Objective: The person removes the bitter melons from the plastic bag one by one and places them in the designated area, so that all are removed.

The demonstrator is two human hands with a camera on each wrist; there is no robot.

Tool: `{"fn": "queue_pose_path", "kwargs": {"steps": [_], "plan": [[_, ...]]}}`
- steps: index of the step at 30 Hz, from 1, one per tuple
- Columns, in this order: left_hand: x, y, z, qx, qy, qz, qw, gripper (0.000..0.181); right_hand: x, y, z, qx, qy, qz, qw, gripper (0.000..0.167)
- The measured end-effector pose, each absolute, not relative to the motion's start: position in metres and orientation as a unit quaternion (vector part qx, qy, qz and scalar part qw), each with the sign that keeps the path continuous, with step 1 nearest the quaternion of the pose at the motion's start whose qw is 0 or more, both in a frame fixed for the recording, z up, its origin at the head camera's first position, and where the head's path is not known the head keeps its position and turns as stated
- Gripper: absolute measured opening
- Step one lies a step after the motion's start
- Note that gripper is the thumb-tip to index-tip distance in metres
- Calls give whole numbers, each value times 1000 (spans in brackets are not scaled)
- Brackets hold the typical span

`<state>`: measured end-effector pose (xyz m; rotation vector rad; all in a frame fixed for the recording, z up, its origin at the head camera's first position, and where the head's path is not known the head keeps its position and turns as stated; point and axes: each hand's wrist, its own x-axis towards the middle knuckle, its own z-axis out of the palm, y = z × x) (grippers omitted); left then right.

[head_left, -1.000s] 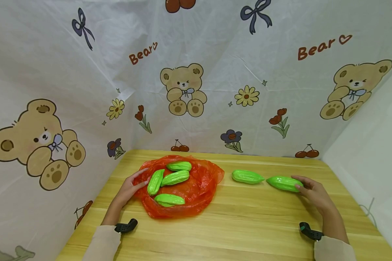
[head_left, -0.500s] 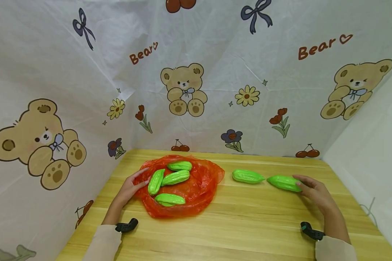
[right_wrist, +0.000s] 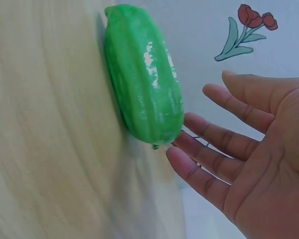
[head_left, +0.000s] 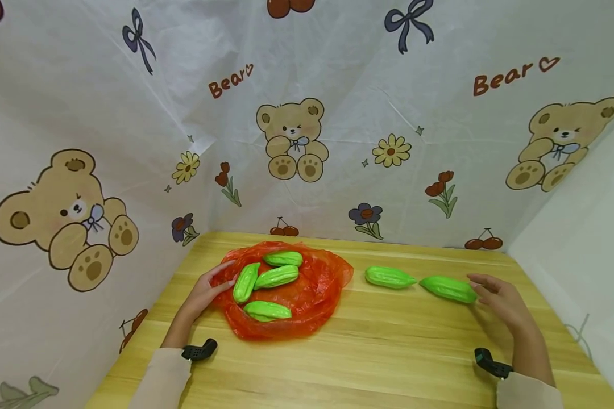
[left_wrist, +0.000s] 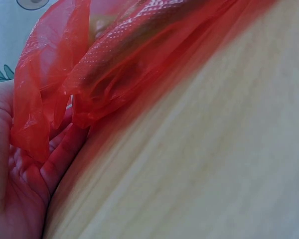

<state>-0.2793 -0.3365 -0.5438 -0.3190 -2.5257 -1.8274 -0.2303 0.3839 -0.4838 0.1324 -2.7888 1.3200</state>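
Bear-printed sheeting point(head_left: 348, 102) rises behind the red bag point(head_left: 332, 281) and 2 loose gourds point(head_left: 389, 277).

The left forearm is covered by a plain beige sleeve point(head_left: 161, 378); the right is fitted with a matching beige sleeve point(head_left: 529, 392). Both garments are terminated short of the wrist, and the left hand point(head_left: 203, 296) and right hand point(head_left: 502, 304) are left bare. At the left cuff, a black wrist unit point(head_left: 199, 350) is worn; its housing is bent, rounded at the end and marked with small dots. At the right cuff, a similar black device point(head_left: 493, 364) is worn, marked with a small green patch point(head_left: 478, 357).
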Motion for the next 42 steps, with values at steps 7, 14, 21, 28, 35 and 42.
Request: {"fn": "queue_pose_path", "kwargs": {"steps": [7, 14, 21, 28, 35, 42], "plan": [[-282, -339, -547, -96, -807, -582, 2, 59, -228, 378, -464, 46, -916, 396, 51, 55], [-281, -339, -548, -95, -803, -588, -2, 58, -224, 357, -445, 51, -920, 378, 89, 52], [-281, -339, -547, -100, -802, -589, 0, 59, -228, 329, -436, 73, -913, 385, 114, 49], [-282, -338, -547, -98, -806, -584, 1, 59, -230, 301, -430, 98, -909, 385, 123, 46], [-281, -335, -546, -101, -801, -589, 4, 58, -230, 272, -425, 122, -901, 400, 112, 47], [-266, -327, -522, -112, -797, -594, -6, 57, -227, 244, -421, 158, -872, 455, 92, 44]]}}
